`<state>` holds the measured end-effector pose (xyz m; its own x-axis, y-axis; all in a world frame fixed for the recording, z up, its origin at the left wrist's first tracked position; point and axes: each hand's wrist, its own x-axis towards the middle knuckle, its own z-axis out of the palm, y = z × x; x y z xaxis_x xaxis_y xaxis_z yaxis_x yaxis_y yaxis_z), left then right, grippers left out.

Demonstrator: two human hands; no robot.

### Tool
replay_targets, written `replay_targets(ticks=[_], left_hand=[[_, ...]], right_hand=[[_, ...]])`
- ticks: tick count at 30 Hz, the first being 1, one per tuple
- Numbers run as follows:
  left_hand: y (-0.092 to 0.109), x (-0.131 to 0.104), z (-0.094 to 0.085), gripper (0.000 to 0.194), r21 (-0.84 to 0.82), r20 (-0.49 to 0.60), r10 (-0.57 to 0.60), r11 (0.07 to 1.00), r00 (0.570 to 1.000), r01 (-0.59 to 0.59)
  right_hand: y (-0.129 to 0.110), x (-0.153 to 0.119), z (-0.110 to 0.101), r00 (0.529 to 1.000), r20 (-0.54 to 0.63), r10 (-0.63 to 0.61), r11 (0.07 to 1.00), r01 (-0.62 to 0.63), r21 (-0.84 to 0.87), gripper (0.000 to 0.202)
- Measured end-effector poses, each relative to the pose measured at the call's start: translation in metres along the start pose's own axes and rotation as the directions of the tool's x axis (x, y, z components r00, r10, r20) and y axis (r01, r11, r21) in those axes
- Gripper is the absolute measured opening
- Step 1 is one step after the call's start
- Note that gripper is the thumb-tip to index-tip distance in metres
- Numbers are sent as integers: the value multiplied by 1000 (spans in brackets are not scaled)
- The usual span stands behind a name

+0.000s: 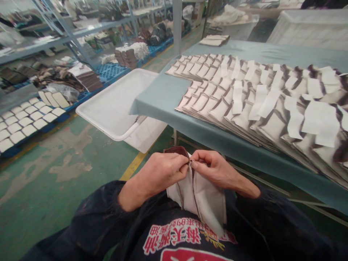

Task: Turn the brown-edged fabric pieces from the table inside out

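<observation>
A cream fabric piece with dark brown edging (208,197) hangs in front of my chest, below both hands. My left hand (160,172) pinches its top edge near a seam, beside a brown flap. Close against it, my right hand (214,168) pinches the same edge with thumb and forefinger. The fingertips of both hands nearly touch at the seam, and the small detail between them is hidden.
A blue-green covered table (160,98) stands ahead and right, with overlapping rows of cream and brown pieces (217,103) and white strips. A white tub (108,105) is by its left corner. Blue pallets (108,70) and shelving stand farther left.
</observation>
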<state>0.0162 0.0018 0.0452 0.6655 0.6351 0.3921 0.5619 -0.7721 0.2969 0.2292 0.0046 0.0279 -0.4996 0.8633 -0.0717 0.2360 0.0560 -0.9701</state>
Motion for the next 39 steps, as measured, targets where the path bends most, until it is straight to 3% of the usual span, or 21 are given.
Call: replay_targets(ticks=[7,11,13,16,20,22,25,30,39], left_hand=[[1,3,1,27,170,58,69,982,996,-78],[-5,2,4,26,179,24,74,981,997,-77],[-8,1,4,24,89,-6,24,996,1000,-23],[-10,-1,3,15,-221,15,-143,965,990,143],[-4,-1,3,12,-577,159,-337,731,928,364],[-1,-1,3,12,-652,203,-380,635,902,414],[1,-2,4,12,-690,221,-392,584,893,427],[-1,-7,3,13,-702,239,-337,588,910,402],[-16,-7,-11,15,-598,325,-185,720,928,353]], right_hand=[[-1,-1,3,999,-32,-29,997,26,-72,18],[2,-1,5,998,-37,-54,995,50,-87,19],[2,-2,7,998,-35,-51,995,47,-90,20],[2,-5,9,999,-29,-40,996,37,-86,22],[0,-8,11,999,-33,-34,998,33,-50,23],[0,-8,12,999,-33,-30,999,29,-34,24],[2,-9,13,999,-42,-14,1000,14,2,25],[5,-9,12,999,-34,5,999,-4,47,25],[1,-7,14,1000,1,-18,1000,18,21,24]])
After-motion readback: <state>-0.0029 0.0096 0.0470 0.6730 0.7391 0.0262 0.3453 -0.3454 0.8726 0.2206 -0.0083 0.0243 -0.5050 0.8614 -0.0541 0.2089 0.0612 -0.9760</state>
